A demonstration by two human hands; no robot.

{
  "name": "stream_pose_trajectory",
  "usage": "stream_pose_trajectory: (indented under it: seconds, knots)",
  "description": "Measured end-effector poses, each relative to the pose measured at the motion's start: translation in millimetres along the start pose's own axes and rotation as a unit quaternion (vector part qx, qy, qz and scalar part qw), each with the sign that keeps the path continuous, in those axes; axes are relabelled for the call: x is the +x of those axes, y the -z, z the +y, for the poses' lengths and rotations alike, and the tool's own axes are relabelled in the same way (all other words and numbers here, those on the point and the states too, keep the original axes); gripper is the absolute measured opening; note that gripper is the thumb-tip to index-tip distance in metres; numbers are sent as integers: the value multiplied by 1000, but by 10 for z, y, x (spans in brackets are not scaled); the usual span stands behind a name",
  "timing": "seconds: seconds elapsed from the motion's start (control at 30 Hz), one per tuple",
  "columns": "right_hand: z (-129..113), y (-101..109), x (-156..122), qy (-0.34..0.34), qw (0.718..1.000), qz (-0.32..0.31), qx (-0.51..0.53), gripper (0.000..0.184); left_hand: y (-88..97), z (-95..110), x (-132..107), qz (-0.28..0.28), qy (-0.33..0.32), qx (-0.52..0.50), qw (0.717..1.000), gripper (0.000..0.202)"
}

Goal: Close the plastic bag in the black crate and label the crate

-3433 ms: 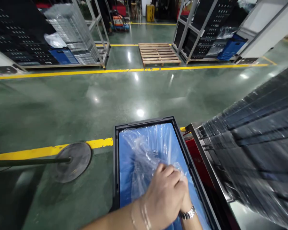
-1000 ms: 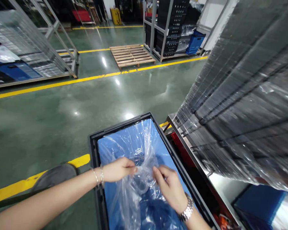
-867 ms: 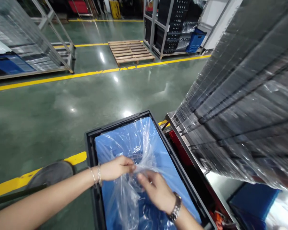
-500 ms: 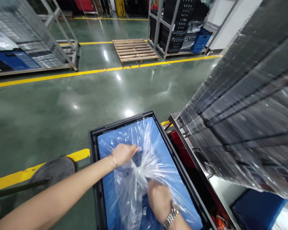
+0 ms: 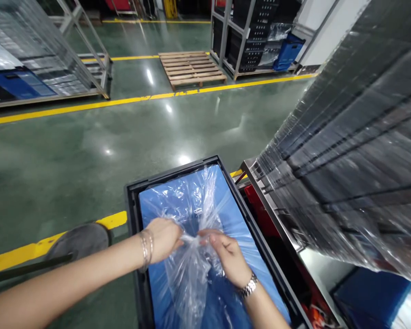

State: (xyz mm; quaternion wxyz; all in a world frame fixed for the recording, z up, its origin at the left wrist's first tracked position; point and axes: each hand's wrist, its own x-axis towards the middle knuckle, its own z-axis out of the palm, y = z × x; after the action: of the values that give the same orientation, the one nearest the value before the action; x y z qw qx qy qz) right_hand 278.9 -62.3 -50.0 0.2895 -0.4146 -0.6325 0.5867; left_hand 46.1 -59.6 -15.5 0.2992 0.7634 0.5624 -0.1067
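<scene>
Two hands: left hand (image 5: 162,237) and right hand (image 5: 228,256) pinch the clear plastic bag (image 5: 192,269)
Crate: dark crate (image 5: 132,201) holds blue liner (image 5: 233,219)
Print: small mark (image 5: 198,211), unreadable

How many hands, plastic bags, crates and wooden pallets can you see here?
Hands: 2, left hand and right hand, both gripping the bag
Clear plastic bag: 1
Dark crate under it: 1
Wooden pallet: 1
Total: 5
</scene>
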Motion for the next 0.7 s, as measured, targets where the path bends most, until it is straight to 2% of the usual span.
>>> stream_pose_trajectory:
  seconds: [0.07,0.13,0.17,0.2,0.23,0.27,0.33,0.37,0.4,0.47,0.53,0.6,0.7]
  knots:
    - [101,-144,72,2,1000,0,5,43,31,50,-37,-8,-43,-23,999,33]
    - [210,-300,105,22,999,13,-29,55,45,145,-63,-15,-54,-90,994,35]
    - [258,-371,112,33,998,21,-50,53,47,204,-76,-14,-50,-124,991,34]
    - [298,-432,116,43,996,28,-71,42,49,263,-89,-8,-51,-155,987,32]
    - [329,-482,118,53,994,32,-88,29,51,314,-99,12,-59,-189,980,29]
    - [350,-519,119,62,992,37,-100,24,54,352,-106,42,-72,-230,969,26]
    - [359,-553,118,75,990,44,-109,25,57,369,-96,115,-118,-314,935,21]
    - [348,-550,115,79,990,44,-108,23,50,347,-79,142,-134,-325,925,24]
    - [327,-537,111,83,990,40,-106,20,31,306,-55,151,-141,-306,929,27]
    - [272,-483,100,83,992,24,-91,19,-50,188,5,113,-128,-197,965,33]
    - [229,-417,94,73,996,9,-57,18,-186,62,56,81,-101,-138,982,37]
    - [237,-370,107,46,999,13,-14,19,-345,-32,82,104,-103,-196,970,36]
    - [349,-374,165,-7,998,54,22,27,-527,-76,96,138,-95,-287,943,30]
